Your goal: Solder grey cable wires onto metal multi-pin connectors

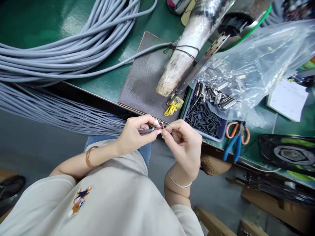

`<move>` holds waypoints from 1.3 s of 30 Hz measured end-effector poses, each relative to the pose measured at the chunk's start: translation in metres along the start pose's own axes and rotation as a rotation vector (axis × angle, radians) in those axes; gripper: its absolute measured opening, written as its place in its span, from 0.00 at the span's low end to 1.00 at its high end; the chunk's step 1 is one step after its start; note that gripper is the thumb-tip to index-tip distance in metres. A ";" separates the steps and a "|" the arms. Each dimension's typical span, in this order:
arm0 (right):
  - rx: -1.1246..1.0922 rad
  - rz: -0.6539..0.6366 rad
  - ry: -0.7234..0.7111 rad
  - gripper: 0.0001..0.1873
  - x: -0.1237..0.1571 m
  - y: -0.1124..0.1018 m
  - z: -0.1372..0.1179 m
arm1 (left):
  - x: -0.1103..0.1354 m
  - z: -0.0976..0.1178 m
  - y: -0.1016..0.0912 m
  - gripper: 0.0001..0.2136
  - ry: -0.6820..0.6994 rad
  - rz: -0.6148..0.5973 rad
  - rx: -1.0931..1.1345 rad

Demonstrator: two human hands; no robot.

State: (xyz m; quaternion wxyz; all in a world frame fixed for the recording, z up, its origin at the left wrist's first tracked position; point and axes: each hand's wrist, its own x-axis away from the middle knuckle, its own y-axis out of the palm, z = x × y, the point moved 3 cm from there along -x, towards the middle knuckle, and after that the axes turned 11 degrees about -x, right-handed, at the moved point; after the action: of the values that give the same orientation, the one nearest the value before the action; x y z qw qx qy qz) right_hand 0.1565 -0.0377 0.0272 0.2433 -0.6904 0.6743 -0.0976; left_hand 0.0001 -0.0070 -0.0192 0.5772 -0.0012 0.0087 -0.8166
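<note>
Between thumb and fingers, my left hand (137, 132) pinches a grey cable (145, 131) close to its stripped end. Thin coloured wires (158, 128), a red one among them, come out of that end and run towards my right hand (183, 141). The right thumb and forefinger are pressed together on the wire tips. A small metal connector (161, 124) shows between the two hands, partly covered by the fingers; which hand bears it I cannot tell. Both hands are just off the table's front edge, beside a dark board (140, 82).
Coils of grey cable (98, 42) fill the left. A wrapped white tube (177, 59) hangs over the board near yellow-handled snips (172, 107). To the right are a bin (220, 137) of connectors and black sleeves, blue-handled pliers (232, 147), scissors (231, 129), a plastic bag (261, 62) and a fan (290, 154).
</note>
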 end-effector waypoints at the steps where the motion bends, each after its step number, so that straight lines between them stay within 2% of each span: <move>1: -0.035 0.003 0.011 0.09 0.000 0.000 0.001 | 0.001 0.001 0.000 0.04 0.064 0.030 -0.060; 4: -0.112 0.022 0.049 0.09 0.000 0.001 0.003 | 0.004 0.004 -0.001 0.01 0.239 0.106 -0.171; 7: -0.148 0.056 0.074 0.09 0.001 0.002 0.005 | 0.005 0.006 0.000 0.01 0.297 0.148 -0.202; 10: -0.174 0.089 0.085 0.09 0.002 0.003 0.007 | 0.002 0.005 0.001 0.02 0.190 0.115 -0.138; 13: -0.192 0.099 0.100 0.09 0.003 0.004 0.010 | -0.001 0.002 0.001 0.03 0.029 0.044 0.035; 17: -0.248 0.077 0.136 0.08 0.003 0.004 0.014 | -0.004 0.000 0.001 0.11 -0.143 -0.054 0.251; 21: -0.325 0.046 0.222 0.09 0.003 0.005 0.017 | -0.005 0.000 -0.001 0.15 -0.286 -0.130 0.325; 28: -0.412 0.027 0.276 0.09 0.003 0.006 0.023 | -0.008 -0.001 -0.002 0.13 -0.321 -0.156 0.348; 32: -0.365 0.136 0.202 0.10 0.001 0.001 0.022 | -0.006 -0.004 -0.002 0.11 -0.314 -0.119 0.316; 34: -0.296 0.182 0.173 0.10 0.001 -0.001 0.020 | -0.005 -0.004 -0.001 0.09 -0.285 -0.076 0.287; 39: -0.181 0.111 0.167 0.08 0.002 0.004 0.014 | -0.004 -0.001 0.000 0.05 -0.143 0.018 0.170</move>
State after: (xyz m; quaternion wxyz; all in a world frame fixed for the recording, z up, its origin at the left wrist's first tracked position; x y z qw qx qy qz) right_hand 0.1592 -0.0363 0.0132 0.1280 -0.6606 0.7354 -0.0800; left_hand 0.0014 -0.0035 -0.0201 0.5817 -0.0102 -0.1018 -0.8070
